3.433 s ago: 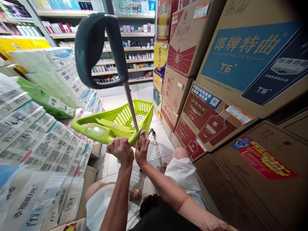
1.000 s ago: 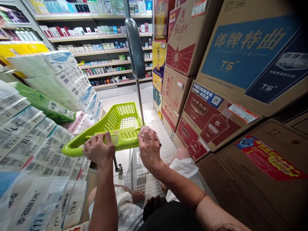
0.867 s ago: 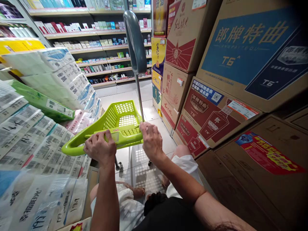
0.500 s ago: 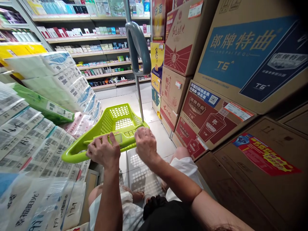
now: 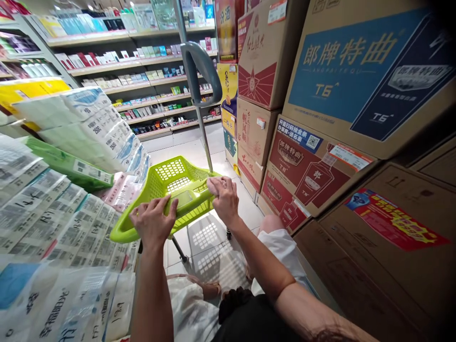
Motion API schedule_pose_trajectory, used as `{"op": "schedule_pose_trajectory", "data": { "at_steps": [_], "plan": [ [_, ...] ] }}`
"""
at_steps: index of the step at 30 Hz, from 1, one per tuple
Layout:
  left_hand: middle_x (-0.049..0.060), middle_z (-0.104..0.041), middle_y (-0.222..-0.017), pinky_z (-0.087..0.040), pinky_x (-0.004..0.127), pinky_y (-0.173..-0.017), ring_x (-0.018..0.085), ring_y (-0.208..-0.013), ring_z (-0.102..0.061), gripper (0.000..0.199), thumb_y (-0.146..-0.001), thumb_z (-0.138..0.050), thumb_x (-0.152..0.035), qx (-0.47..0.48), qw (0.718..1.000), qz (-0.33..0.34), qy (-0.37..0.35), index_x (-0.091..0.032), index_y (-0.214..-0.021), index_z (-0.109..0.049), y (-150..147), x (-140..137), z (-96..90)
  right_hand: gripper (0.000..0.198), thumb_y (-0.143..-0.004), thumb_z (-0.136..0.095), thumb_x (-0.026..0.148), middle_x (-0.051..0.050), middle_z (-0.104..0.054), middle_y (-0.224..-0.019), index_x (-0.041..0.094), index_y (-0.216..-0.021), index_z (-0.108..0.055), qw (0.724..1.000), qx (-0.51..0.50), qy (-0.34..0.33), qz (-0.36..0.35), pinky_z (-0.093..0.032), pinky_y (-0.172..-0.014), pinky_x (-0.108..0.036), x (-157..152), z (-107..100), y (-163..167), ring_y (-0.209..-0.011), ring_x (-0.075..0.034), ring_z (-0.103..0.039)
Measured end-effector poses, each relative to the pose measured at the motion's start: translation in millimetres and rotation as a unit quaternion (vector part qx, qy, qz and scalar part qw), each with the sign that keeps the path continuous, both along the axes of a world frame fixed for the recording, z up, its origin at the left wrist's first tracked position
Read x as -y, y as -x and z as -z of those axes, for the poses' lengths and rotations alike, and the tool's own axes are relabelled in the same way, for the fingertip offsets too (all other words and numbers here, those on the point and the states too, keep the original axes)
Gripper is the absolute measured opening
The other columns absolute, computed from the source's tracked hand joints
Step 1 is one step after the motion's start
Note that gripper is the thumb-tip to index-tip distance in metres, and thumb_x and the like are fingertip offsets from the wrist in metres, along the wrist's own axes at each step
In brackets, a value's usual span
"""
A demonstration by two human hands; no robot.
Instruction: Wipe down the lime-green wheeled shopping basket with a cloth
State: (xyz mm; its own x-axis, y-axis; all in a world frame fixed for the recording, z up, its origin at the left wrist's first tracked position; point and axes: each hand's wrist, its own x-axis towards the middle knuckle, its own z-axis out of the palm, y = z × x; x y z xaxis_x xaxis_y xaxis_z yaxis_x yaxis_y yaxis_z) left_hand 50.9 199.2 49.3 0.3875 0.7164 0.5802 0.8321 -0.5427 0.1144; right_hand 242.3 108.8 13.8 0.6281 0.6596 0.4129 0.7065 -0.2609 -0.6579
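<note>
A lime-green shopping cart (image 5: 123, 230) with a perforated basket stands in front of me. A metal pole rises from it, and a grey loop handle (image 5: 214, 78) is fixed on the pole. My left hand (image 5: 155, 218) grips the cart's near rim, its fingers over the top and the thumb beside a small pale panel (image 5: 184, 198). My right hand (image 5: 227, 199) is closed on a folded pinkish cloth (image 5: 213, 185), pressed to the rim near the right corner. The undersides of the fingers on both hands are hidden.
Wrapped paper packs (image 5: 71, 218) are stacked close on the left. Tall cartons (image 5: 342, 80) line the right side. Beyond the cart, shelves (image 5: 135, 61) hold small boxes and bottles. White floor tiles (image 5: 194, 147) run along the narrow aisle.
The cloth in my right hand has shifted slightly right and up along the rim. The cart has turned a little, and its wheeled legs now show. My left hand stays on the rim.
</note>
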Motion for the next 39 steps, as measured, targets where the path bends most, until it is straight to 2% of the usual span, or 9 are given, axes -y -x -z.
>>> {"op": "schedule_pose_trajectory", "data": {
  "at_steps": [5,9,15,21,25,28,32,35,39],
  "plan": [
    [0.013,-0.072,-0.106,-0.039,0.045,-0.086,0.033,-0.103,-0.053,0.051,-0.094,-0.046,-0.058,-0.013,1.0,0.014,-0.011,-0.022,-0.118,-0.074,-24.9,-2.3,2.3,0.068,-0.088,-0.044,0.003,-0.02,-0.049,-0.139,0.016,-0.155,-0.04,0.99,-0.089,-0.02,0.104,-0.049,-0.109,-0.039,-24.1,15.4,10.2,-0.127,-0.023,-0.054],
    [0.015,-0.071,-0.105,-0.039,0.044,-0.084,0.033,-0.101,-0.053,0.052,-0.096,-0.042,-0.055,-0.008,1.0,0.008,-0.028,-0.021,-0.117,-0.073,-40.2,6.9,3.0,0.067,-0.09,-0.045,0.006,-0.021,-0.047,-0.143,0.018,-0.156,-0.038,0.997,-0.039,-0.044,0.056,-0.049,-0.108,-0.042,-36.9,35.1,31.5,-0.13,-0.024,-0.051],
    [0.014,-0.071,-0.101,-0.038,0.044,-0.083,0.033,-0.1,-0.053,0.051,-0.098,-0.038,-0.053,-0.011,0.999,-0.008,-0.043,-0.02,-0.117,-0.073,-42.4,13.1,4.5,0.063,-0.088,-0.039,0.003,-0.018,-0.053,-0.13,0.018,-0.148,-0.051,0.976,-0.116,-0.133,0.127,-0.047,-0.109,-0.048,-43.4,32.3,-14.3,-0.124,-0.025,-0.052],
    [0.015,-0.072,-0.104,-0.04,0.046,-0.088,0.033,-0.102,-0.055,0.048,-0.098,-0.037,-0.046,0.016,1.0,-0.007,-0.017,-0.02,-0.113,-0.075,-44.5,15.9,4.1,0.062,-0.085,-0.045,0.001,-0.016,-0.054,-0.132,0.023,-0.141,-0.059,0.994,0.005,-0.112,-0.002,-0.048,-0.107,-0.048,-25.3,36.1,20.3,-0.128,-0.027,-0.049],
    [0.009,-0.073,-0.118,-0.042,0.044,-0.094,0.028,-0.106,-0.06,0.047,-0.099,-0.035,-0.045,0.03,0.998,0.044,0.046,-0.026,-0.12,-0.073,-15.9,12.0,-3.7,0.066,-0.082,-0.04,-0.003,-0.012,-0.054,-0.139,0.026,-0.138,-0.062,0.995,-0.01,-0.084,0.043,-0.05,-0.101,-0.048,-23.1,18.8,-23.3,-0.123,-0.026,-0.049],
    [0.013,-0.075,-0.103,-0.044,0.049,-0.091,0.031,-0.096,-0.064,0.057,-0.098,-0.031,-0.054,-0.005,0.995,-0.072,0.063,-0.024,-0.098,-0.079,6.9,5.9,-5.7,0.066,-0.08,-0.041,-0.007,-0.01,-0.057,-0.14,0.024,-0.132,-0.066,0.999,0.023,-0.018,0.015,-0.05,-0.099,-0.047,-23.7,-2.6,-37.4,-0.121,-0.027,-0.051],
    [0.017,-0.07,-0.07,-0.045,0.046,-0.072,0.032,-0.072,-0.065,0.074,-0.097,-0.021,-0.06,-0.072,0.969,-0.18,0.153,-0.02,-0.076,-0.08,8.0,5.4,-2.0,0.062,-0.084,-0.044,-0.007,-0.007,-0.064,-0.135,0.024,-0.131,-0.066,0.988,0.115,-0.01,-0.099,-0.051,-0.098,-0.043,-17.4,-16.9,6.5,-0.12,-0.025,-0.052],
    [0.017,-0.071,-0.071,-0.044,0.042,-0.072,0.031,-0.072,-0.066,0.076,-0.098,-0.018,-0.057,-0.08,0.972,-0.167,0.144,-0.019,-0.08,-0.081,-3.2,14.2,-1.3,0.054,-0.091,-0.045,-0.001,-0.003,-0.064,-0.137,0.028,-0.132,-0.065,0.976,0.152,-0.016,-0.153,-0.05,-0.098,-0.04,-17.1,-21.6,19.8,-0.12,-0.023,-0.052],
    [0.016,-0.073,-0.075,-0.042,0.038,-0.075,0.029,-0.076,-0.067,0.07,-0.1,-0.019,-0.049,-0.066,0.984,-0.116,0.116,-0.018,-0.083,-0.08,-16.3,28.0,-0.7,0.049,-0.093,-0.041,-0.001,-0.007,-0.069,-0.127,0.024,-0.125,-0.07,0.992,0.098,0.048,-0.066,-0.052,-0.085,-0.038,-27.6,-30.6,-0.1,-0.113,-0.025,-0.055]
  ]
}}
